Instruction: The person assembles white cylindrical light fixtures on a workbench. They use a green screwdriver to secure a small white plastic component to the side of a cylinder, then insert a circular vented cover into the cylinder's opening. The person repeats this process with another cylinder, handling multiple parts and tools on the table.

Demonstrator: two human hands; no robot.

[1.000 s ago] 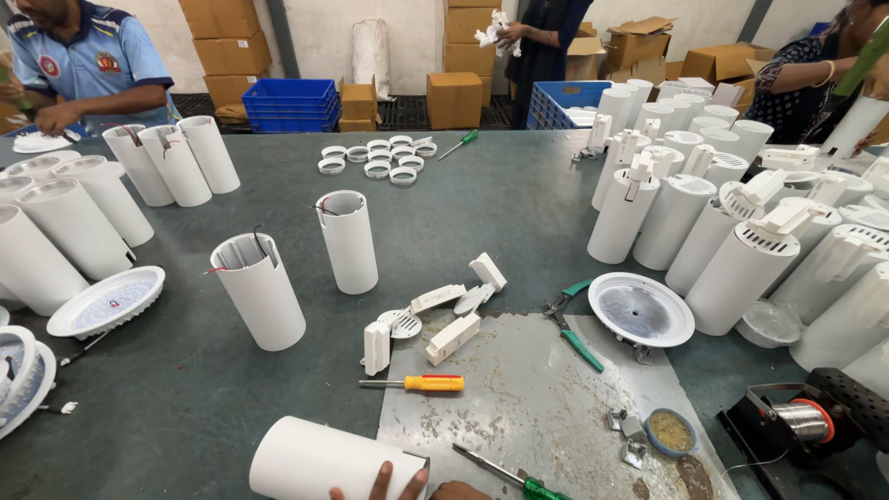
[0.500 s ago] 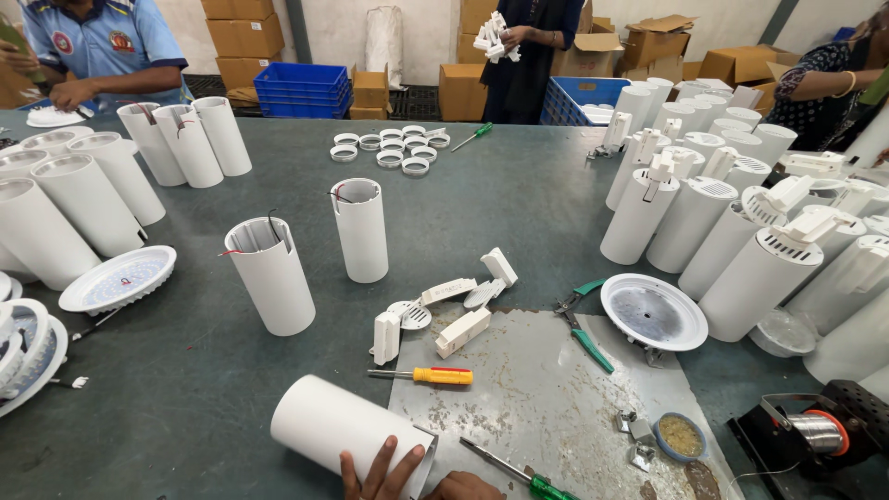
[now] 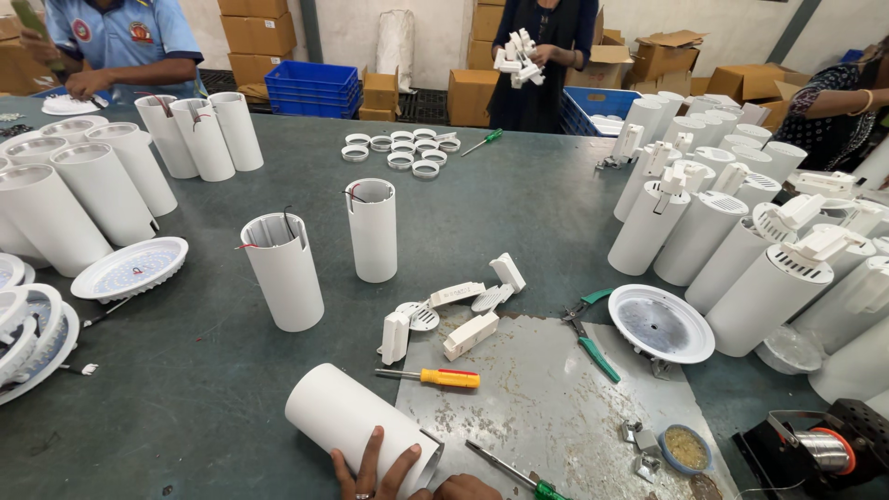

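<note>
Since a moment ago, more of my left hand (image 3: 370,470) is showing at the bottom edge, its fingers spreading flat over the near end of the white cylinder housing (image 3: 356,418), which is lying tilted on its side with one end resting on the grey metal sheet (image 3: 556,407). I am pressing on it with an open palm rather than closing round it. Just right of that hand, my right hand (image 3: 466,487) is barely peeking into view, so I cannot tell how far it is opened or whether it is gripping anything. Beyond the left hand, the yellow-handled screwdriver (image 3: 433,377) is lying across the sheet's edge. Right of the right hand, a green-handled screwdriver (image 3: 514,474) is lying close by, and further off the green pliers (image 3: 587,331) are resting beside a white round reflector dish (image 3: 660,322).
</note>
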